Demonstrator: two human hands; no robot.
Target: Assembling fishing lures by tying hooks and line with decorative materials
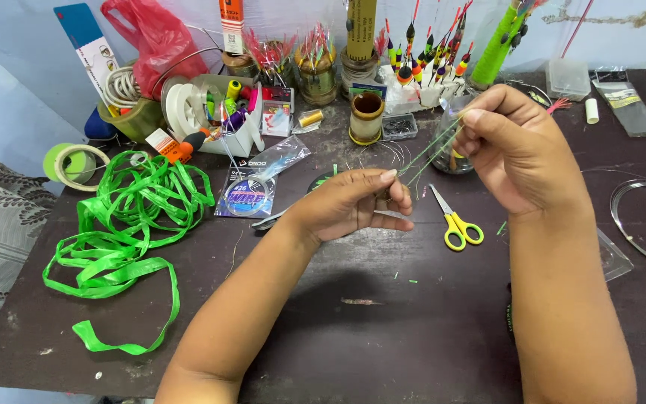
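Dark, cluttered surface [383, 329]: both hands, left hand [353, 206] and right hand [517, 146], pinch thin green strands [431, 155] taut between them; light, limp, probably slippery, best gripped at the ends.

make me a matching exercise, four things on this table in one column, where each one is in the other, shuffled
Things:
1. scissors
2. green ribbon
3. tape roll
4. thin green strands

Places:
A. far left edge of the table
B. stretched between the left hand and right hand
C. loose heap on the left side
D. flat on the table, between the two hands

Pairs: 1-D, 2-C, 3-A, 4-B
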